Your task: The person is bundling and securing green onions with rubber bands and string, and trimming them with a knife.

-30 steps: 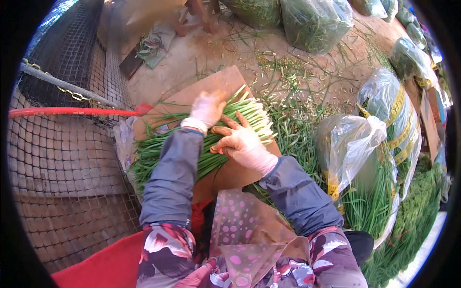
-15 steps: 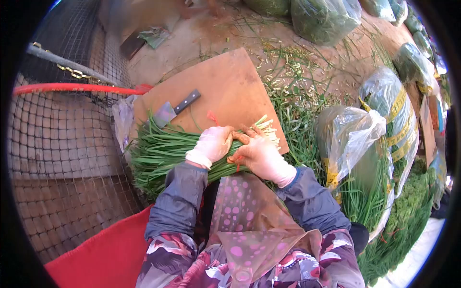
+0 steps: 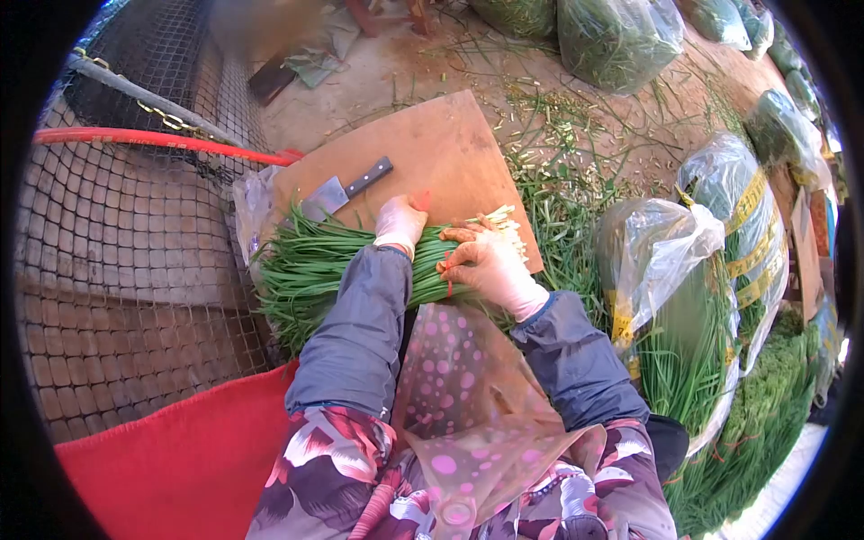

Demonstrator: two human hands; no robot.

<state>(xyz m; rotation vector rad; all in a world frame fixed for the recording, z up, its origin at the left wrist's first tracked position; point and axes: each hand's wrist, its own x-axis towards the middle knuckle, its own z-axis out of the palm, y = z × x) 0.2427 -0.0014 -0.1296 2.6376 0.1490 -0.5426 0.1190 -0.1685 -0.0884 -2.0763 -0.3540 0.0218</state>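
Observation:
A thick bundle of long green stalks (image 3: 315, 265) lies across a brown board (image 3: 450, 144), its pale cut ends pointing right. My right hand (image 3: 495, 270), in a stained pale glove, is wrapped round the bundle near those ends, beside a red tie on the stalks. At the bundle's far edge, my left hand (image 3: 402, 223) pinches a small red tie (image 3: 420, 201) over the board. A knife (image 3: 346, 189) with a black handle rests on the board beyond the stalks, its blade toward the leaves.
Black netting (image 3: 135, 270) and a red tube (image 3: 162, 137) are at the left. Green trimmings (image 3: 562, 216) cover the ground right of the board. Plastic bags of greens (image 3: 648, 261) stand at the right, others (image 3: 616, 45) at the back. Red cloth (image 3: 180, 450) lies at the lower left.
My left hand has moved off the bundle, away from my body, and taken hold of the red tie that lay on the board. My right hand stays on the stalks.

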